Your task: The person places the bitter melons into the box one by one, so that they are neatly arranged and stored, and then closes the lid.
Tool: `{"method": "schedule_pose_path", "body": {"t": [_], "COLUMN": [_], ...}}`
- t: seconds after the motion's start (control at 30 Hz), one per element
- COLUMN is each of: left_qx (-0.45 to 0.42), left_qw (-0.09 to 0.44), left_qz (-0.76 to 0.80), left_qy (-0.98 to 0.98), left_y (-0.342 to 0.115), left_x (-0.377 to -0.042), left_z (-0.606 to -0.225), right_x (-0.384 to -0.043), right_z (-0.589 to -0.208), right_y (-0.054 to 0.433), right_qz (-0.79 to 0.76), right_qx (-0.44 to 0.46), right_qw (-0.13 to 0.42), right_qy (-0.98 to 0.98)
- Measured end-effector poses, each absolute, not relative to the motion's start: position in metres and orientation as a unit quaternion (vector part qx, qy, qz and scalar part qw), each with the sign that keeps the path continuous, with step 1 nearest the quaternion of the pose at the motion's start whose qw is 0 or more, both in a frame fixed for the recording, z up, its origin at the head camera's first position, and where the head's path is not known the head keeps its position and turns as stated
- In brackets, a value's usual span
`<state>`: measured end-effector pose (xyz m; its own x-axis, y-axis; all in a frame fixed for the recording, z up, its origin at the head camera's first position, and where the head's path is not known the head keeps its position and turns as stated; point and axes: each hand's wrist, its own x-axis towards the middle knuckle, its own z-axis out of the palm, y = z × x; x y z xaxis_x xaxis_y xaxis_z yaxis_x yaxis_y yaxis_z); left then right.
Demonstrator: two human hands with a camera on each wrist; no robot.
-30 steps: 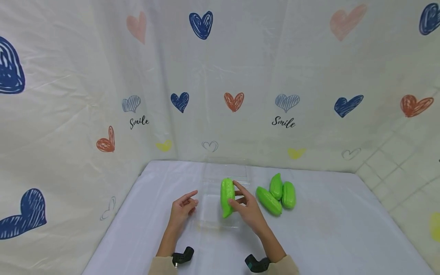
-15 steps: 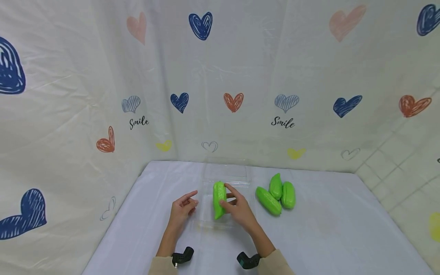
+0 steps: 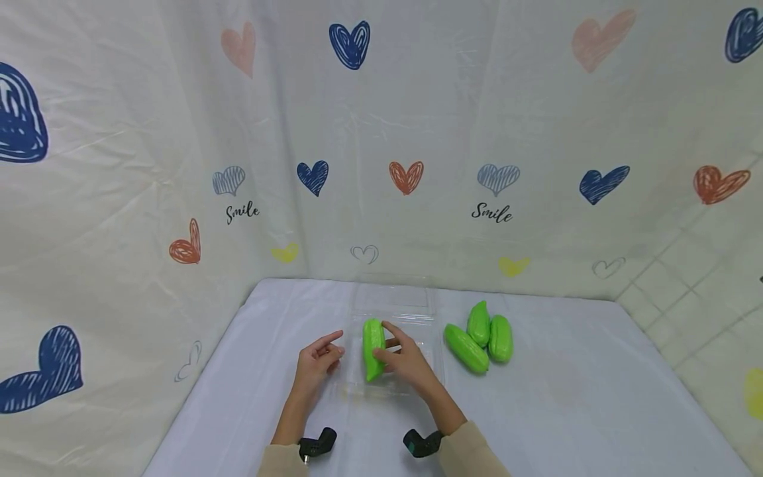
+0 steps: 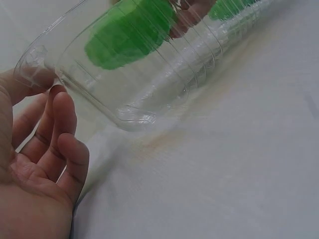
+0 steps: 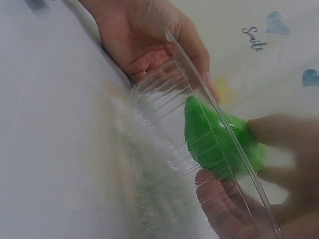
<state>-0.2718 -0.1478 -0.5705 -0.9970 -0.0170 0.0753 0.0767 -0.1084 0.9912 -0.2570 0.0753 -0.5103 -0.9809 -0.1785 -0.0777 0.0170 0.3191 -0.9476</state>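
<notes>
My right hand [image 3: 406,361] pinches a plump, glossy green toy vegetable [image 3: 372,350] with a tapered tip. The wrist views show this vegetable [image 5: 207,134] through the wall of a clear plastic clamshell box [image 3: 393,389], and some right fingers [image 5: 217,199] reach down inside it as well. At the box's left side, my left hand [image 3: 318,364] pinches the rim between thumb and index finger. In the left wrist view its other fingers [image 4: 75,159] curl loosely below that rim.
Right of the box, several similar green vegetables [image 3: 466,348] lie grouped on the white tablecloth [image 3: 566,397]. The box's raised lid [image 3: 390,298] stands behind it, near a curtain [image 3: 441,119] printed with hearts.
The right hand has carried the green vegetable leftward and slightly down, toward the left part of the box. My left hand stays where it was.
</notes>
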Motion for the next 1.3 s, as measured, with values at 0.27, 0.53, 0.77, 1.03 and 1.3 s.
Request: {"method": "schedule_pose_path", "body": {"t": [0.27, 0.53, 0.77, 1.03, 1.3], "left_qx": [-0.016, -0.013, -0.008, -0.009, -0.011], "left_qw": [0.027, 0.024, 0.02, 0.02, 0.015], "left_qz": [-0.741, -0.743, -0.746, -0.744, -0.75], "left_qy": [-0.671, -0.669, -0.666, -0.668, -0.661], "left_y": [-0.148, -0.148, -0.147, -0.147, -0.148], "left_x": [-0.272, -0.27, -0.269, -0.269, -0.269], "left_z": [-0.57, -0.568, -0.567, -0.568, -0.568], "right_x": [-0.261, -0.265, -0.268, -0.272, -0.272], "right_z": [-0.512, -0.513, -0.516, -0.519, -0.52], "right_y": [0.069, 0.064, 0.061, 0.057, 0.058], "right_qz": [-0.556, -0.541, -0.532, -0.512, -0.48], "right_qx": [-0.04, -0.043, -0.053, -0.052, -0.063], "right_qw": [0.115, 0.128, 0.133, 0.124, 0.122], "right_qy": [0.822, 0.83, 0.835, 0.849, 0.867]}}
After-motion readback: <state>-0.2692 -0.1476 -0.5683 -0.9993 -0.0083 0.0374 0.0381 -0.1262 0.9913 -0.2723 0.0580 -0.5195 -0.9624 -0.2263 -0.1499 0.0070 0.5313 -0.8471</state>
